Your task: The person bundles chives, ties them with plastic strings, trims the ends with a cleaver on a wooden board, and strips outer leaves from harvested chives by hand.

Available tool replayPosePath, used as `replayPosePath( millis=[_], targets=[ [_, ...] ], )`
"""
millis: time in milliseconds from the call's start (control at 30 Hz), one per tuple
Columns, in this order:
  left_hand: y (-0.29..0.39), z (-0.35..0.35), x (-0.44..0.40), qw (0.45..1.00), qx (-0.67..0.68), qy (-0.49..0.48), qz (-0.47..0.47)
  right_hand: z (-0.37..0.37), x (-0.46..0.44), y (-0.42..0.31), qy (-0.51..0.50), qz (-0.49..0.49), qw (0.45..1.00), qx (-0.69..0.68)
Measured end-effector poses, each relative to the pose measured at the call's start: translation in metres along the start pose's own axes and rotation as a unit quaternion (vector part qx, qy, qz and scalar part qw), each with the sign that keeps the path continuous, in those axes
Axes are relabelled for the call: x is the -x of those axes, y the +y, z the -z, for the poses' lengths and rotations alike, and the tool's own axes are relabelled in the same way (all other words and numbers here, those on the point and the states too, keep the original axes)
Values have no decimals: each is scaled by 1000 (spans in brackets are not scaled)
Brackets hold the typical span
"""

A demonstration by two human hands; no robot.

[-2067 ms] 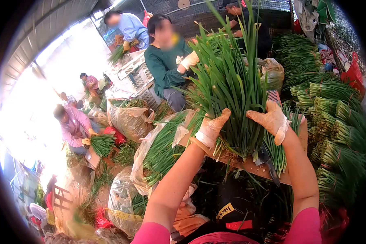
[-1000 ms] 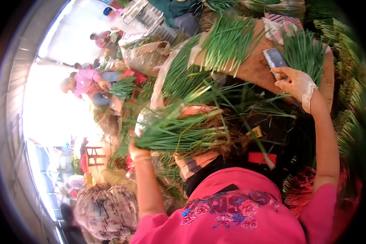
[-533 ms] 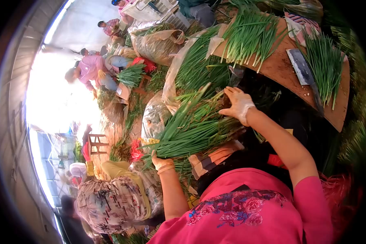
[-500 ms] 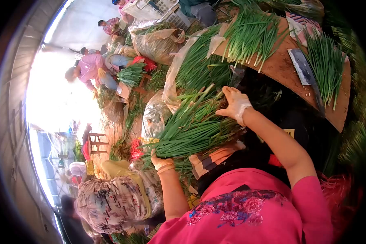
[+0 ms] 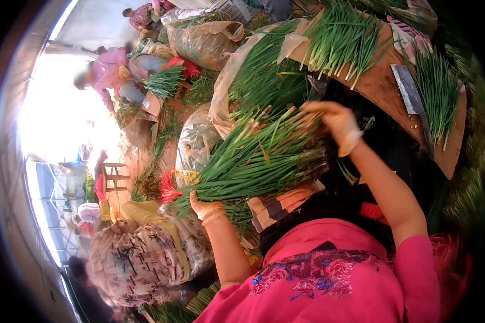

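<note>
While the bundle of green stalks lies slantwise between the person's two hands, its long axis runs from leafy tips beside the left hand up to pale, rooty ends at the right hand. Each hand is thus near one end only: the left at the lower tip of the leaves, the right just at the upper corner of the root side, coming at it from beyond the ends. The left hand shows its palm side and thumb against the foliage, but its fingers pass out of sight behind the leaves, so I cannot tell how firmly they close. The right hand is bent, fingers curved toward the stalk ends; blur hides whether they pinch any stalks or merely touch them. Also hidden are the bundle's underside and whatever bears its weight, though a patterned cloth peeks out just below it. Dark shadow swallows the space between the roots and the tabletop, where a knife lies well apart from both hands.
</note>
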State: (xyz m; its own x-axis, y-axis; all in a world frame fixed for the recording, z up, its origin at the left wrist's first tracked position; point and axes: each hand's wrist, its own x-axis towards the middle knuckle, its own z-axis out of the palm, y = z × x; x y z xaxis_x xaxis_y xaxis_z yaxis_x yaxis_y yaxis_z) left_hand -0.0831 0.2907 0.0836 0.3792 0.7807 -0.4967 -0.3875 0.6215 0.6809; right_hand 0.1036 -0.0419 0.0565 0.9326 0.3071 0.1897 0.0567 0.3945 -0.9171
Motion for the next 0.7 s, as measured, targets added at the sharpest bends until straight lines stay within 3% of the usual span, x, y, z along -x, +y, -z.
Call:
replayPosePath(
  millis=[33, 67, 100, 133, 167, 233, 267, 300, 333, 400, 433, 500, 567, 600, 667, 700],
  targets=[
    [-1, 9, -11, 1000, 12, -2, 10, 21, 2, -30, 37, -62, 997, 28],
    [-3, 22, -25, 999, 25, -2, 19, 56, -5, -21, 69, 4, 992, -103],
    [-4, 31, -33, 999, 38, -4, 29, 89, -2, -25, 178, -50, 956, -228],
    [-6, 27, -28, 999, 16, 14, 45, 117, 8, -30, 253, -28, 922, -294],
    [-9, 35, -33, 999, 23, -6, 46, 115, 13, -55, 325, -4, 876, -355],
    [-15, 55, -47, 997, 40, -44, 47, 72, 19, -103, 521, -31, 777, -351],
    [-17, 51, -51, 1000, 13, -21, 20, 98, 45, -72, 362, -63, 889, -273],
    [-17, 44, -46, 1000, 0, -13, 16, 64, 56, -80, 182, -123, 958, -183],
    [-16, 37, -33, 1000, -15, -4, 13, 40, 65, -65, 90, -200, 965, -144],
    [-17, 30, -19, 1000, -11, -6, 20, -12, 86, -37, 35, -401, 915, 23],
    [-17, 29, -17, 999, 7, -16, 26, -28, 96, -7, -59, -351, 934, -19],
    [-16, 21, -6, 999, 6, -36, 24, -82, 95, 26, 77, -422, 895, -123],
    [-13, 9, 10, 998, -28, -52, 4, -103, 89, 36, -31, -482, 867, -121],
    [-11, 8, 9, 998, -22, -51, 13, -105, 86, 37, -134, -522, 823, -180],
    [-7, 22, -17, 998, 2, -36, 57, -95, 82, 22, -210, -298, 902, -232],
    [-9, 32, -33, 996, 17, -28, 80, -78, 78, 5, -171, -237, 916, -274]
  ],
)
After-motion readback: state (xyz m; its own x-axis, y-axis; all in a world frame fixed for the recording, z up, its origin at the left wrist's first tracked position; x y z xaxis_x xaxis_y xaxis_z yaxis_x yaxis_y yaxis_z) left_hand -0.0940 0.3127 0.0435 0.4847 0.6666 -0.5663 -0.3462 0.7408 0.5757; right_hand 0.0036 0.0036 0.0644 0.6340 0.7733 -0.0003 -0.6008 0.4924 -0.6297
